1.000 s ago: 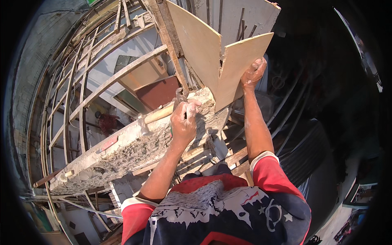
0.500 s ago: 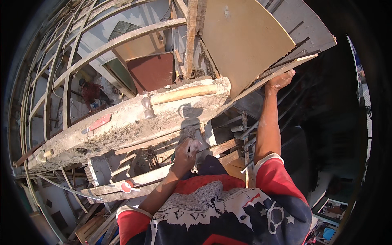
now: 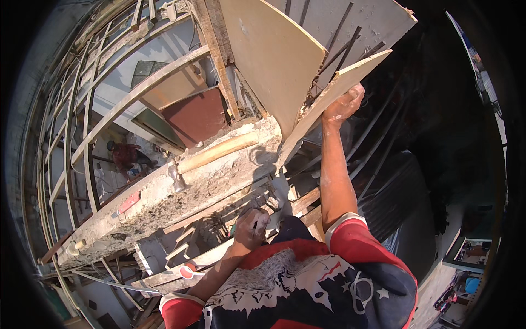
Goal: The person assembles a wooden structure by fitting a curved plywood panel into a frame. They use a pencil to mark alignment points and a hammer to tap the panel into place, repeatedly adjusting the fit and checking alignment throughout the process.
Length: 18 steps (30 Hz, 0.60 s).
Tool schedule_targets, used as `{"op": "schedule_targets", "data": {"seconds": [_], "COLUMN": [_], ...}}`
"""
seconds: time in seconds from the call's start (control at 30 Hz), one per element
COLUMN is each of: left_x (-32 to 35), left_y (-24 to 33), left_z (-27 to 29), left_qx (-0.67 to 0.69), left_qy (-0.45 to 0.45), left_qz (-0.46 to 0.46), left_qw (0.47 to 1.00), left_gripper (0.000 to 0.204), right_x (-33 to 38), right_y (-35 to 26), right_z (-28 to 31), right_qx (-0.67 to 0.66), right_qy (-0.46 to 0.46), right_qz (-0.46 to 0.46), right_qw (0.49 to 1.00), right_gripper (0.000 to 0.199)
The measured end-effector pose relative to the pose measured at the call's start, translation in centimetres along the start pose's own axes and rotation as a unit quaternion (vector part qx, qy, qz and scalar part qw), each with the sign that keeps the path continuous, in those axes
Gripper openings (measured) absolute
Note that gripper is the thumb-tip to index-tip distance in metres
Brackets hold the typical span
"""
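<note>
My right hand [image 3: 343, 104], arm stretched forward, has its fingers closed at the outer side of a thin wooden board [image 3: 342, 90]. That board stands tilted at the end of a rough concrete beam [image 3: 211, 178], its upper part leaning away from a larger beige panel [image 3: 268, 49]. Close to my chest, my left hand [image 3: 251, 228] is a fist; whatever it may hold is hidden. On the beam lies a hammer [image 3: 219, 152] with a pale wooden handle. Farther left on the beam rests a red-handled tool [image 3: 128, 203] with a flat blade.
Timber planks [image 3: 216, 255] run below the beam, with a red-and-white round object [image 3: 188, 270] on them. Wooden framing [image 3: 118, 109] fills the left. Another person [image 3: 126, 156] in red works far below. Dark bars [image 3: 345, 49] stick out between the panels. A deep drop lies at the right.
The thin board has swung outward, widening its gap from the beige panel, and my right hand has moved with it. My view has turned rightward. My left hand stays a fist.
</note>
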<state>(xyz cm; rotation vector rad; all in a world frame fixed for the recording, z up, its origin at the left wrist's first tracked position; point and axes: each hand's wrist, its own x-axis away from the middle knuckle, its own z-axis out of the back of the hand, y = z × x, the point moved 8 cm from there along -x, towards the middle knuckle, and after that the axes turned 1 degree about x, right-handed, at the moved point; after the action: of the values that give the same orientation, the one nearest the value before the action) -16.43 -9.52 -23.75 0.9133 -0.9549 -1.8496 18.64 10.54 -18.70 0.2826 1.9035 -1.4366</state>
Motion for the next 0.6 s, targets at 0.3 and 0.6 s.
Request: {"op": "schedule_targets", "data": {"seconds": [0.3,0.6], "left_x": [-13.8,-23.7], "left_y": [15.6,18.0], "left_z": [-6.4,-9.1], "left_qx": [-0.052,-0.107], "left_qy": [-0.104,-0.13], "left_qz": [-0.227,-0.195], "left_qw": [0.967,0.966], "left_gripper": [0.027,0.02], "right_x": [1.4,1.1], "right_y": [-2.0,-2.4], "right_z": [-0.3,0.1], "right_qx": [-0.072,-0.123], "right_qy": [0.016,0.027], "right_qz": [-0.098,-0.081], "right_qw": [0.992,0.989], "right_gripper": [0.052,0.043]}}
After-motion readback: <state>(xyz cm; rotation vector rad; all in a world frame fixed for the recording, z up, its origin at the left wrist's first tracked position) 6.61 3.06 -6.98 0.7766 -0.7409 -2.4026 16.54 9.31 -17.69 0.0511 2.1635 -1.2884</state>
